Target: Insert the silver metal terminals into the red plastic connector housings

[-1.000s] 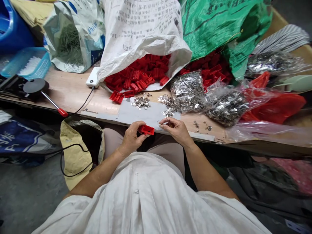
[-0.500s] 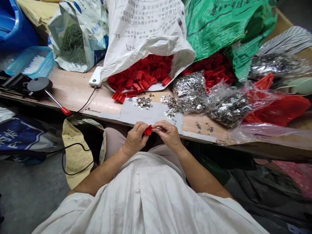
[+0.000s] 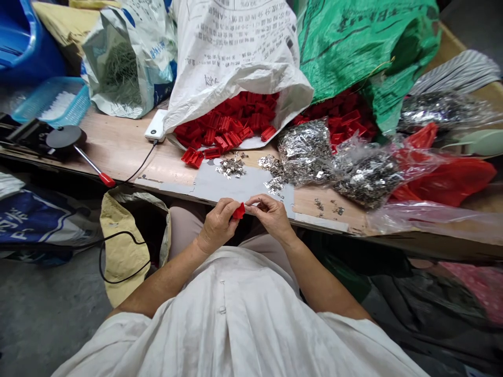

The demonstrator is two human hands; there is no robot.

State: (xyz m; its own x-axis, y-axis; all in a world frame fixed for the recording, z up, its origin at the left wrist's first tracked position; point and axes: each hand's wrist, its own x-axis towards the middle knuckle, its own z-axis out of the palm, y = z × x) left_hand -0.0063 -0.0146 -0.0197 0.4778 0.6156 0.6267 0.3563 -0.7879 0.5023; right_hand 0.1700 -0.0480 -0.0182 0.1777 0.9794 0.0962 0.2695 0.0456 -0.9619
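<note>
A small red plastic part (image 3: 239, 211) is gripped in my left hand (image 3: 217, 225), between thumb and fingers, just in front of the bench edge. To its right, my right hand (image 3: 273, 217) is closed in a pinch, its fingertips close to the red part. What the pinch holds is too small to name; a thin light bit shows at the fingertips. Past my hands, small metal pieces (image 3: 231, 167) lie in loose heaps on a grey sheet (image 3: 251, 184). Behind them, many like red parts (image 3: 231, 128) spill from the mouth of a white woven sack (image 3: 239, 47).
Clear bags of metal pieces (image 3: 304, 152) sit to the right, beside a red plastic bag (image 3: 451, 178) and a green sack (image 3: 365, 47). Leftward are a red-handled lever tool (image 3: 88, 159), a cabled white power bank (image 3: 156, 125) and a blue basket (image 3: 74, 107). An open yellow sack (image 3: 121, 251) stands below.
My right fingertips have drawn slightly away from the red part, and more of it shows. My left hand keeps hold of it. The view has shifted slightly.
</note>
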